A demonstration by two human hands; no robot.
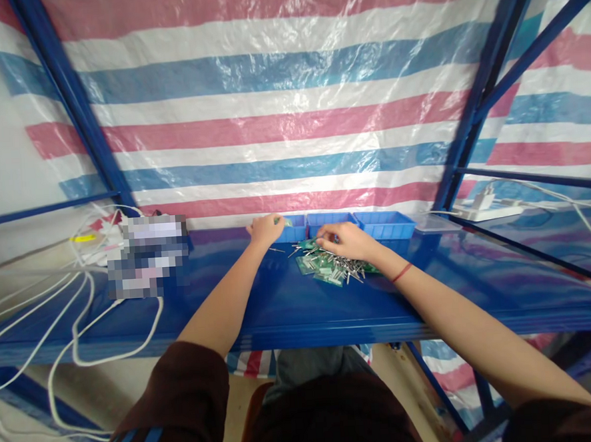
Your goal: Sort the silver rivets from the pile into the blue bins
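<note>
My left hand (265, 231) is closed around a small green piece, held at the left edge of the leftmost blue bin (296, 228). My right hand (345, 240) lies curled over a pile of small green circuit boards and metal pins (331, 267) on the blue shelf (290, 301). Its fingertips pinch down into the pile, and what they hold is hidden. A red band circles that wrist. Two more blue bins (331, 220) (386, 225) stand in a row behind the pile.
White cables (75, 308) loop over the shelf's left side near a blurred-out object (147, 255). A clear lid (434, 223) and a white power strip (485, 208) sit to the right. Blue frame posts and a striped tarp (279, 115) close off the back.
</note>
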